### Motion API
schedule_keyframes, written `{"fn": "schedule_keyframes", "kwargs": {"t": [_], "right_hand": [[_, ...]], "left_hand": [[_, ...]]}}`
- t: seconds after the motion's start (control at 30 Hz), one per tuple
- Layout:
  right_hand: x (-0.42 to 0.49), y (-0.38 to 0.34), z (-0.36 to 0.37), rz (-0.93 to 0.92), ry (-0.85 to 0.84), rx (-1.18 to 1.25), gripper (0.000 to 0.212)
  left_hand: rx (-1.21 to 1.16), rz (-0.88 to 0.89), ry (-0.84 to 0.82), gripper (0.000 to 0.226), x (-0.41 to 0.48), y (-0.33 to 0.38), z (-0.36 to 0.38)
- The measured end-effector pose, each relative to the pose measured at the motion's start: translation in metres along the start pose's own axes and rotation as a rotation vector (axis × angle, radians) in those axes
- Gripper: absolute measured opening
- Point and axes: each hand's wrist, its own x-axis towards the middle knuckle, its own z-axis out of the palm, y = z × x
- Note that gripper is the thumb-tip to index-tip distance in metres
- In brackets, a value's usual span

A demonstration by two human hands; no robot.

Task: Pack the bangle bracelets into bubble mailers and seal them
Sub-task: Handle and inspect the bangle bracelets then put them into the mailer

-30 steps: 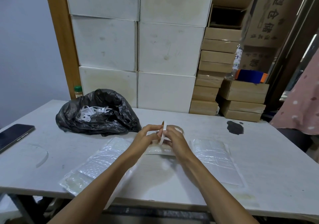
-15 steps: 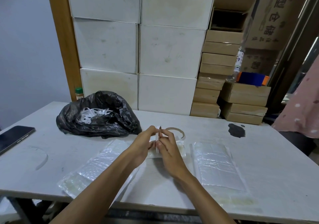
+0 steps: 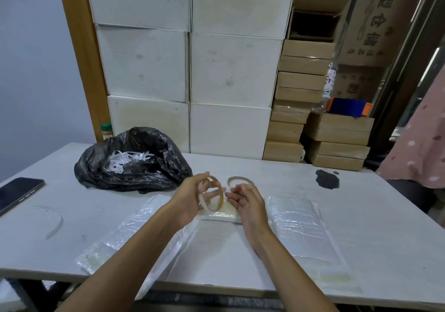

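My left hand (image 3: 190, 198) pinches a tan bangle bracelet (image 3: 218, 191) and holds it upright just above the table, its ring facing me. My right hand (image 3: 248, 202) hovers beside it to the right, fingers relaxed and holding nothing. A second bangle (image 3: 240, 179) lies flat on the table just behind my right hand. Under both hands lies a small white bubble mailer (image 3: 222, 213). Stacks of clear-wrapped bubble mailers lie to the left (image 3: 130, 232) and right (image 3: 301, 227) of it.
A black plastic bag (image 3: 134, 165) with white strips inside sits at the back left. A phone (image 3: 16, 191) lies at the left edge, a curved clear strip (image 3: 54, 224) near it. A dark stain (image 3: 327, 179) marks the table's back right. White and brown boxes (image 3: 231, 71) stand behind; a person in pink (image 3: 421, 148) stands right.
Both hands were pinched together on the bangle held edge-on. My right hand has let go and drawn back to the right; my left hand has turned the bangle so its ring shows.
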Motion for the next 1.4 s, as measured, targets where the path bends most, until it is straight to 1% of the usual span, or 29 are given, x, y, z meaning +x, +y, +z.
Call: {"fn": "schedule_keyframes", "kwargs": {"t": [0.07, 0.1, 0.13, 0.17, 0.23, 0.3, 0.4, 0.5, 0.53, 0.6, 0.67, 0.73, 0.8, 0.87, 0.93, 0.97, 1.03, 1.13, 1.2, 1.27, 1.33, 1.4], "right_hand": [[0.003, 0.001, 0.001, 0.018, 0.005, -0.003, 0.013], [0.005, 0.001, 0.001, 0.024, 0.004, -0.016, 0.013], [0.006, 0.0, 0.002, 0.026, -0.001, -0.041, 0.014], [0.007, 0.0, 0.003, 0.024, -0.009, -0.077, 0.015], [0.007, 0.0, 0.003, 0.02, -0.024, -0.122, 0.016], [0.005, 0.0, 0.003, 0.033, -0.028, -0.101, 0.016], [0.004, 0.0, 0.001, 0.038, -0.041, -0.084, 0.016], [0.004, 0.003, 0.0, 0.017, -0.054, -0.105, 0.017], [0.004, 0.003, -0.001, 0.01, -0.063, -0.11, 0.017], [0.004, 0.003, -0.001, -0.003, -0.079, -0.119, 0.018], [0.004, 0.005, -0.001, -0.012, -0.081, -0.125, 0.022], [0.004, 0.005, 0.0, -0.003, -0.084, -0.134, 0.03], [0.003, 0.004, -0.001, 0.022, -0.126, -0.112, 0.035], [0.001, 0.001, -0.001, 0.035, -0.176, -0.054, 0.028], [-0.002, -0.001, -0.003, 0.04, -0.206, 0.009, 0.021], [-0.002, -0.001, -0.003, 0.043, -0.211, 0.037, 0.019], [-0.003, 0.0, -0.003, 0.044, -0.202, 0.079, 0.013], [-0.003, 0.001, -0.004, 0.03, -0.207, 0.079, 0.008], [-0.002, 0.001, -0.005, 0.046, -0.208, 0.106, 0.015], [0.001, 0.002, -0.005, 0.045, -0.201, 0.103, 0.023], [0.003, 0.004, -0.006, 0.037, -0.182, 0.106, 0.026], [0.006, 0.006, -0.007, 0.048, -0.157, 0.123, 0.025]], "left_hand": [[-0.183, 0.067, 0.012, 0.056, -0.004, 0.008, -0.005], [-0.254, 0.118, -0.009, 0.054, -0.006, 0.013, -0.008], [-0.265, 0.169, -0.041, 0.051, -0.009, 0.016, -0.009], [-0.214, 0.213, -0.074, 0.047, -0.012, 0.018, -0.008], [0.001, 0.278, -0.123, 0.038, -0.015, 0.015, -0.003], [0.204, 0.334, -0.126, 0.035, -0.012, 0.007, 0.003], [0.412, 0.384, -0.077, 0.043, -0.005, 0.001, 0.009], [0.689, 0.403, -0.013, 0.033, -0.001, -0.008, 0.013], [0.74, 0.399, 0.018, 0.03, -0.001, -0.01, 0.013], [0.709, 0.393, 0.056, 0.028, -0.001, -0.014, 0.014], [0.691, 0.447, 0.063, 0.039, 0.0, -0.019, 0.013], [0.732, 0.515, 0.041, 0.052, 0.001, -0.025, 0.012], [0.824, 0.546, -0.043, 0.046, 0.002, -0.029, 0.01], [0.884, 0.526, -0.112, 0.033, 0.002, -0.03, 0.009], [0.9, 0.495, -0.125, 0.022, 0.002, -0.027, 0.008], [0.927, 0.491, -0.121, 0.02, 0.003, -0.025, 0.007], [0.975, 0.487, -0.095, 0.023, 0.002, -0.025, 0.01], [0.957, 0.485, -0.024, 0.02, 0.001, -0.025, 0.017], [0.912, 0.512, -0.001, 0.027, 0.001, -0.026, 0.021], [0.905, 0.55, 0.069, 0.03, 0.0, -0.024, 0.024], [0.885, 0.592, 0.136, 0.031, 0.0, -0.021, 0.025], [0.869, 0.622, 0.138, 0.037, 0.0, -0.02, 0.023]]}}
